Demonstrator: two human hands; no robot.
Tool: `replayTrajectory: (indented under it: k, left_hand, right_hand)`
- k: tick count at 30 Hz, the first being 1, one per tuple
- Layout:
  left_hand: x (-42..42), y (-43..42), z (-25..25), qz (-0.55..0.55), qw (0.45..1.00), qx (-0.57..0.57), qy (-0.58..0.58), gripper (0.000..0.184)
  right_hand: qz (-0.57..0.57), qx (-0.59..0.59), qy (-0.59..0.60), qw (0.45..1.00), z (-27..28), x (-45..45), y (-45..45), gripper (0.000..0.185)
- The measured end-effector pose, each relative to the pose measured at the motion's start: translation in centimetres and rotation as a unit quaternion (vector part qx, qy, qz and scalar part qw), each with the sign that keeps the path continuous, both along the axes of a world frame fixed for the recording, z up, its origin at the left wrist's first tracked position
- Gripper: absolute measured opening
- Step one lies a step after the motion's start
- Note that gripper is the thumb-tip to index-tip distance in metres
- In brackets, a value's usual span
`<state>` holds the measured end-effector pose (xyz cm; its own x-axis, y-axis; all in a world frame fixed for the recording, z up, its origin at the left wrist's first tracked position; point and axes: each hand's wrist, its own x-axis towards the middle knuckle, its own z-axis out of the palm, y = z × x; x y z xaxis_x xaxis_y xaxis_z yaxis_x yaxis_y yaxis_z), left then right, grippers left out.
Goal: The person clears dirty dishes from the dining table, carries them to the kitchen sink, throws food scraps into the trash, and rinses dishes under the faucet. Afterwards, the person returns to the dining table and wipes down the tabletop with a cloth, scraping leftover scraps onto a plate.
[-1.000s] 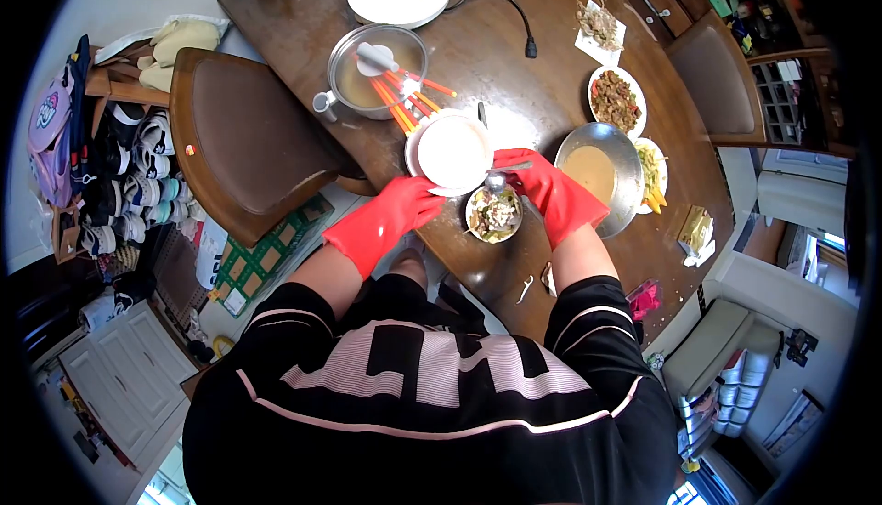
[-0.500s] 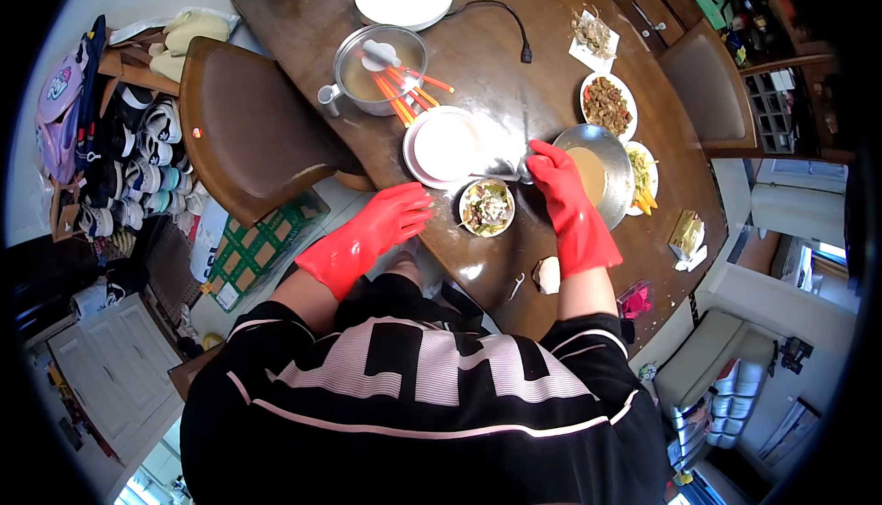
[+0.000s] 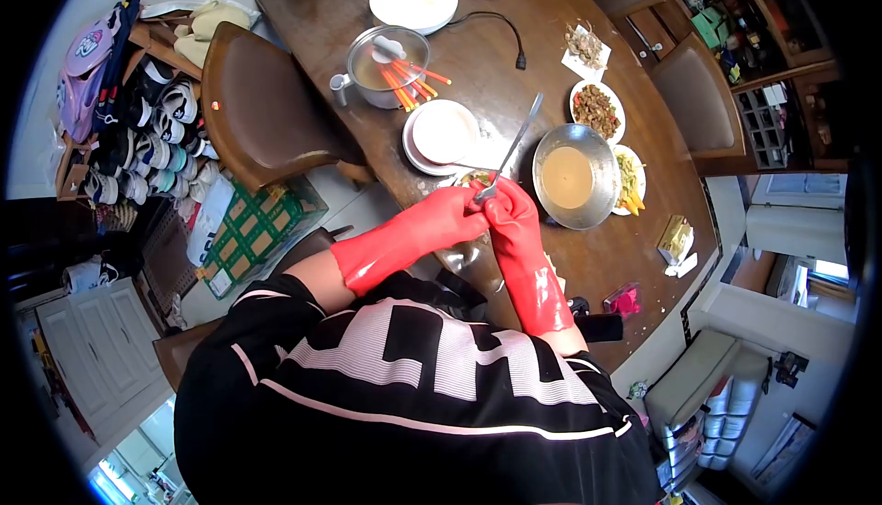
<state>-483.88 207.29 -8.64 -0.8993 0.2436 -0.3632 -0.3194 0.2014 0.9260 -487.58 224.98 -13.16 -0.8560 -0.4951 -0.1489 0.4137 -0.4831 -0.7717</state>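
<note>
Both my hands wear red rubber gloves and meet over the near side of the table. My left hand [image 3: 452, 217] is closed, its fingertips pressed at the lower end of a long-handled metal spoon [image 3: 518, 142]. Around that same end my right hand [image 3: 513, 218] is closed too, and the handle slants up and away. A second thin metal handle [image 3: 462, 168] points left from the hands. Just beyond my fingers, a small bowl of food [image 3: 475, 178] is mostly covered by the gloves. Right of them stands a metal bowl of beige liquid [image 3: 568, 178].
Stacked white bowls [image 3: 442, 134] stand beyond my left hand, near a clear-lidded pot [image 3: 390, 62] with several red-tipped chopsticks [image 3: 415, 79]. A white basin [image 3: 413, 1] and a black cable [image 3: 494, 15] lie farther back. Plates of food [image 3: 597, 111] line the right side.
My left hand has come right and closed at the spoon's end. My right hand has drawn back and left, with the spoon now tilted between both gloves. The view has shifted slightly.
</note>
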Motion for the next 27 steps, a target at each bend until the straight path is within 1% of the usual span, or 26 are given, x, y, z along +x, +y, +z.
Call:
replayTrajectory:
  k: [1,2,3,4,5,6,7,8,9,10,12,13,14,16,17,18,20,21,23,25,26,27]
  left_hand:
    - [0.4,-0.2,-0.1,0.024,1.0,-0.006,0.006,0.019]
    - [0.4,-0.6,0.2,-0.017,0.996,-0.09,0.018,0.019]
    - [0.3,-1.1,0.6,-0.059,0.983,-0.172,0.027,0.02]
    - [0.4,-1.7,0.9,-0.101,0.962,-0.253,0.035,0.02]
    - [0.8,-2.3,-0.6,-0.12,0.927,-0.331,0.13,0.018]
    - [1.0,-3.3,-1.5,-0.153,0.896,-0.376,0.178,0.017]
    - [0.9,-4.4,-2.1,-0.184,0.86,-0.419,0.226,0.016]
    - [0.8,-5.4,-2.7,-0.215,0.818,-0.459,0.271,0.015]
    - [0.7,-6.2,-3.0,-0.228,0.775,-0.514,0.288,0.01]
    - [0.5,-6.9,-3.3,-0.227,0.758,-0.536,0.295,0.009]
    - [-0.3,-8.2,-4.0,-0.225,0.721,-0.577,0.31,0.009]
    - [-0.6,-8.8,-4.8,-0.203,0.703,-0.592,0.337,0.009]
    - [-1.0,-9.4,-5.4,-0.202,0.705,-0.597,0.325,0.008]
    - [-1.6,-10.1,-5.1,-0.2,0.71,-0.605,0.299,0.008]
    - [-1.9,-10.6,-6.1,-0.171,0.728,-0.589,0.305,0.008]
    - [-2.3,-10.9,-6.4,-0.17,0.726,-0.601,0.288,0.007]
    - [-3.1,-10.9,-6.9,-0.169,0.72,-0.623,0.253,0.008]
    - [-3.3,-10.8,-7.0,-0.16,0.725,-0.623,0.247,0.008]
    - [-3.5,-10.9,-7.4,-0.141,0.733,-0.624,0.233,0.011]
    - [-4.0,-10.9,-8.6,-0.024,0.789,-0.591,0.166,0.014]
    - [-4.2,-11.0,-9.2,0.035,0.811,-0.569,0.132,0.016]
    - [-4.3,-11.2,-9.2,-0.022,0.778,-0.607,0.16,0.017]
  right_hand:
    - [0.022,0.014,-0.006,1.0,0.9,0.1,0.2,0.05]
    - [0.044,0.028,-0.011,0.999,1.8,0.1,0.2,0.051]
    - [0.062,0.073,-0.024,0.995,2.5,0.0,0.6,0.054]
    - [0.072,0.112,-0.013,0.991,3.8,-0.4,0.9,0.056]
    - [0.043,0.131,-0.001,0.99,4.0,-0.8,1.3,0.057]
    - [0.014,0.15,0.012,0.989,4.2,-1.4,1.9,0.058]
    - [0.008,0.142,-0.014,0.99,6.1,-2.0,2.5,0.054]
    - [0.012,0.17,-0.038,0.985,7.5,-2.3,3.0,0.047]
    - [0.04,0.206,-0.03,0.977,7.0,-2.7,3.9,0.042]
    - [0.067,0.242,-0.021,0.968,6.7,-2.9,4.3,0.039]
    - [0.109,0.304,-0.047,0.945,6.5,-2.6,3.9,0.032]
    - [0.13,0.335,-0.06,0.931,6.4,-2.5,3.6,0.03]
    - [0.148,0.321,-0.057,0.934,5.8,-2.3,3.3,0.027]
    - [0.14,0.302,-0.102,0.937,5.9,-1.2,1.7,0.025]
    - [0.135,0.282,-0.119,0.942,5.1,-0.6,1.0,0.024]
    - [0.122,0.269,-0.138,0.945,4.1,0.1,0.3,0.022]
    - [0.112,0.241,-0.142,0.954,2.0,1.3,-0.8,0.023]
    - [0.113,0.242,-0.155,0.951,1.7,1.6,-1.3,0.025]
    - [0.131,0.2,-0.202,0.95,1.2,1.6,-1.8,0.027]
    - [0.162,0.156,-0.247,0.943,1.1,1.1,-2.0,0.029]
    - [0.173,0.164,-0.241,0.941,1.5,0.6,-1.9,0.029]
    - [0.184,0.173,-0.235,0.939,2.1,0.2,-1.8,0.029]
